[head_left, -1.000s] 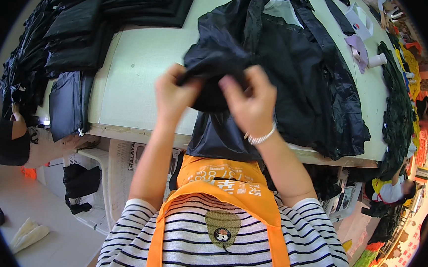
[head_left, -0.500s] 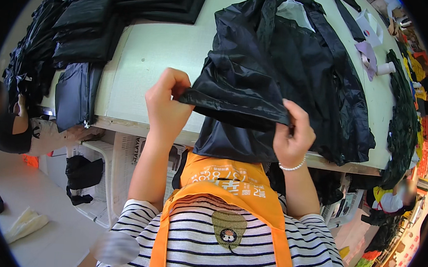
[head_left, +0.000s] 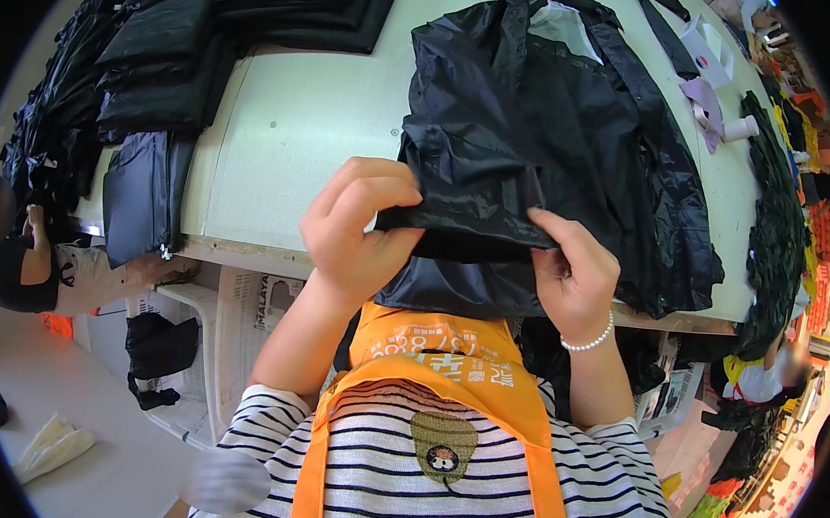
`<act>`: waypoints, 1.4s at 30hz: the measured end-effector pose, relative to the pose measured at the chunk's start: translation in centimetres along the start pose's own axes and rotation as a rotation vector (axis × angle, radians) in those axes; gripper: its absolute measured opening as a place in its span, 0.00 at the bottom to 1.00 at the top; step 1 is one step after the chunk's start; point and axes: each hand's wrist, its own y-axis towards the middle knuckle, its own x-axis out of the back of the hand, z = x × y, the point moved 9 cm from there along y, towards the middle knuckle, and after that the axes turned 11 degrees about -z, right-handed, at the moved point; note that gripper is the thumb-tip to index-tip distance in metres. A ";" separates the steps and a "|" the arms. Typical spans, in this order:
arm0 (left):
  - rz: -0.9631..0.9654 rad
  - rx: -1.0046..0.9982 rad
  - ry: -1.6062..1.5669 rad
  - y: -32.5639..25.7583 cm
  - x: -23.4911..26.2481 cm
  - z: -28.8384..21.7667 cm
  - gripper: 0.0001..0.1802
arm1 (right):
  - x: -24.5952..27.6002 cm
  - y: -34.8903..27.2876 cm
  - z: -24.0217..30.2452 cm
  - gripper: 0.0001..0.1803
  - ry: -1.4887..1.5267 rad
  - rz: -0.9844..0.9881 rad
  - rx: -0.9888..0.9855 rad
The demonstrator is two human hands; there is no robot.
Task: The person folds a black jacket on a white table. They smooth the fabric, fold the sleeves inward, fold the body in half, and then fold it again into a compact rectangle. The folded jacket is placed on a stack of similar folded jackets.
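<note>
A shiny black jacket [head_left: 623,168] is spread on the pale worktable, its near part hanging over the front edge. My left hand [head_left: 355,221] pinches the left side of a lifted hem or opening in the black fabric. On the other side, my right hand [head_left: 573,270] grips the same fabric between thumb and fingers, with a beaded bracelet at its wrist. Between the two hands the edge is stretched, and a dark gap shows beneath it. Whether this part is a sleeve or the body's hem, I cannot tell.
Stacks of folded black garments [head_left: 161,39] fill the table's [head_left: 288,154] far left. At right lie a white box [head_left: 707,50], a lilac cloth [head_left: 702,111] and a white spool [head_left: 740,129]. A white plastic crate [head_left: 247,315] stands below the table's front. Another person [head_left: 16,255] is at far left.
My left hand has moved right and taken a fuller hold of the fabric, closer to my right hand. The lifted edge is lower, and my right hand has shifted slightly down.
</note>
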 end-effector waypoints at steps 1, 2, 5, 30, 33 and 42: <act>0.036 -0.034 0.001 0.2 -0.3 -0.4 0.20 | 0.1 -0.1 -0.3 0.21 0.044 0.026 -0.086; 0.030 -0.061 -0.011 0.2 -0.4 -0.4 0.21 | 0.3 0.3 -0.2 0.21 0.088 0.052 -0.172; 0.048 -0.075 -0.038 0.4 -1.0 -1.1 0.19 | 0.2 -0.6 -1.6 0.18 0.520 -0.056 -0.427; 0.170 0.108 0.038 -4.3 -1.4 2.2 0.13 | -8.5 -2.4 -1.4 0.08 0.852 0.150 -0.562; 0.230 0.080 0.130 -6.1 -2.8 1.5 0.13 | -8.0 -4.3 -3.3 0.08 0.927 0.158 -0.606; 0.759 0.399 0.996 -15.7 -5.7 3.3 0.20 | 13.3 -13.3 -21.9 0.17 0.063 0.032 -0.510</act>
